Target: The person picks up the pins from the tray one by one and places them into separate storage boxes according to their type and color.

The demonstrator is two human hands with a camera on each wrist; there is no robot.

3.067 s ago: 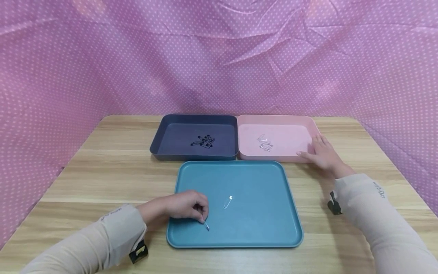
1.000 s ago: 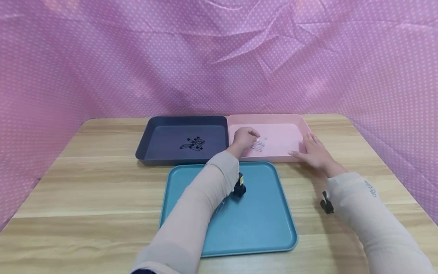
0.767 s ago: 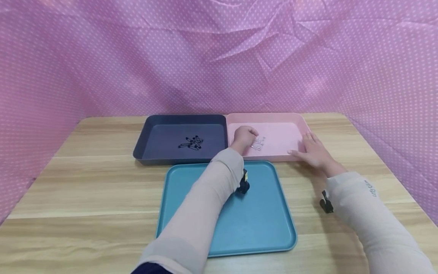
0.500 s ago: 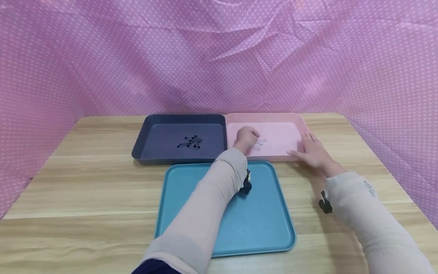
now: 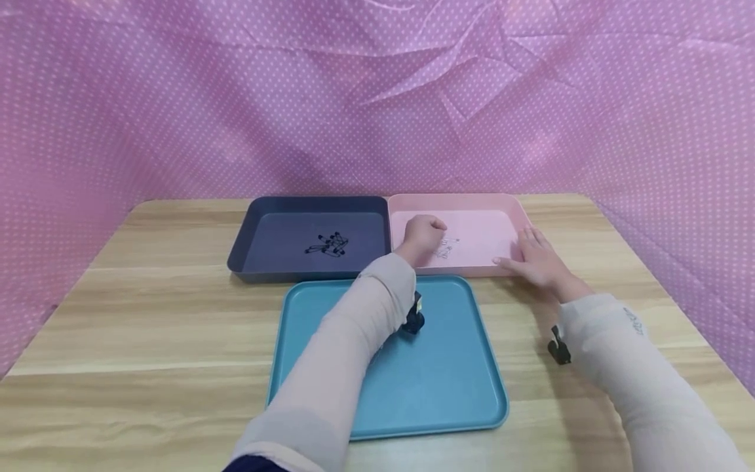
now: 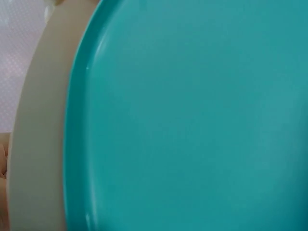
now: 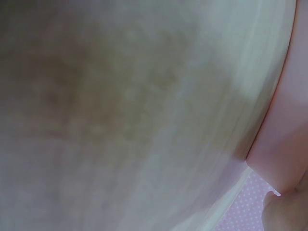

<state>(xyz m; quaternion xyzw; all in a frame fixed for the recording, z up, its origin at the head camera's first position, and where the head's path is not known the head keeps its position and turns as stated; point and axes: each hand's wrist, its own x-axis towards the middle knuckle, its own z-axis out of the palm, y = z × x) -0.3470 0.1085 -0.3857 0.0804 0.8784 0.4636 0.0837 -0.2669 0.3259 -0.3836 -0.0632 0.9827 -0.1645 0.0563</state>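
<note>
In the head view my left hand (image 5: 421,235) is over the left part of the pink tray (image 5: 489,226). Its fingers curl down beside a small pile of silver safety pins (image 5: 448,249). The fingertips are hidden, so I cannot see whether a pin is between them. My right hand (image 5: 538,262) rests against the pink tray's front right corner, fingers extended along its side and thumb at the front. The right wrist view shows part of that hand (image 7: 288,210) touching the pink tray's wall (image 7: 284,139). A sliver of the left hand (image 6: 3,197) edges the left wrist view.
A dark blue tray (image 5: 283,239) with several black safety pins (image 5: 330,245) adjoins the pink tray on the left. In front lies a teal tray (image 5: 439,380), partly covered by the left sleeve (image 5: 336,367). A pink dotted cloth (image 5: 354,98) hangs behind the wooden table (image 5: 147,314).
My left hand, which pinched a silver safety pin over the teal tray, has moved up and right into the pink tray. Lately its forearm shifted slightly left. My right hand stays at the corner.
</note>
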